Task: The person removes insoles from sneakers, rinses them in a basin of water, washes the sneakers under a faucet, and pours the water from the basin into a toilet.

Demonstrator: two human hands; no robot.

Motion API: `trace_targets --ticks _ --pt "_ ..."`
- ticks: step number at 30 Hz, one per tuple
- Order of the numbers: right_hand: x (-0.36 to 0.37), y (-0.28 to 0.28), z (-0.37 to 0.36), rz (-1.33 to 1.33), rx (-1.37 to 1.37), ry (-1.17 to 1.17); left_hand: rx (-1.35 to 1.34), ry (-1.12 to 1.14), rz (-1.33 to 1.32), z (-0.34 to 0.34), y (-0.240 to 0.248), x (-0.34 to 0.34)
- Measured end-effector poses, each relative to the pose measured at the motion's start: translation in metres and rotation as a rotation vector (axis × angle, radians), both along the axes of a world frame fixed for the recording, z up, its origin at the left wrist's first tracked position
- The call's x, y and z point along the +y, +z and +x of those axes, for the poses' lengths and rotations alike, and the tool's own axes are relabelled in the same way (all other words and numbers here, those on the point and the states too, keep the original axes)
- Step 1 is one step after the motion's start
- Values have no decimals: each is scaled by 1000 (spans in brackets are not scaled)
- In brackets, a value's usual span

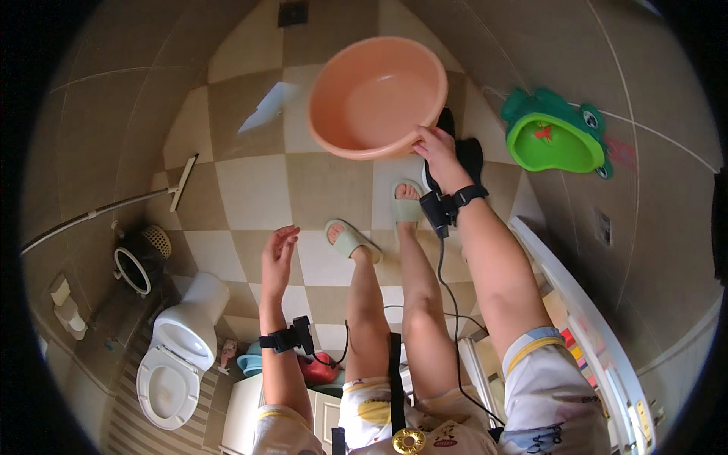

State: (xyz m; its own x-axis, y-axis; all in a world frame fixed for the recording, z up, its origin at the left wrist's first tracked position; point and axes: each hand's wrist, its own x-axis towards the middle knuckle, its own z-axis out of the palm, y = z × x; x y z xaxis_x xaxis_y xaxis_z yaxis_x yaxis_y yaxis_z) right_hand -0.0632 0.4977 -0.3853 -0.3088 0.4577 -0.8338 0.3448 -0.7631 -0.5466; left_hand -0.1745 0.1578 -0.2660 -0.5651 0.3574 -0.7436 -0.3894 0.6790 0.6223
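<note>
A round, peach-coloured plastic basin [364, 106] hangs tilted in front of me, with nothing to be seen inside it. My right hand [438, 148] grips its near right rim, thumb and fingers closed over the edge. Out to the left, my left hand [280, 249] is held in the air above the floor, apart from the basin. Its fingers are loosely curved and it holds nothing. Just beyond my right wrist, a pair of dark shoes [468, 158] shows partly behind the basin and hand.
A green frog-shaped basin [557, 144] is fixed on the right wall. On the left are a floor squeegee [184, 182], a dark bin [136, 262] and a toilet with its lid up [168, 387]. A white-edged shelf [599, 326] stands at right. Cables trail from both wrist straps.
</note>
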Motion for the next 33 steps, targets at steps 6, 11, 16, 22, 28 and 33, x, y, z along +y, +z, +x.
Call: trace_targets --ticks 6,11,16,22,28,33 --pt "18 -46 -5 -66 145 -113 -55 -16 52 12 -29 18" --pt "21 -80 4 -127 -25 -45 -70 -41 3 12 -43 20" --pt "8 -93 25 -247 51 117 -93 -34 -55 9 -51 22" --pt "4 -140 155 570 -383 163 -123 -102 4 17 -73 58" --pt "-59 -96 182 530 -794 792 -83 -145 6 13 -68 62" --pt "-69 -105 184 633 -759 1090 -74 -205 -22 18 -75 66"
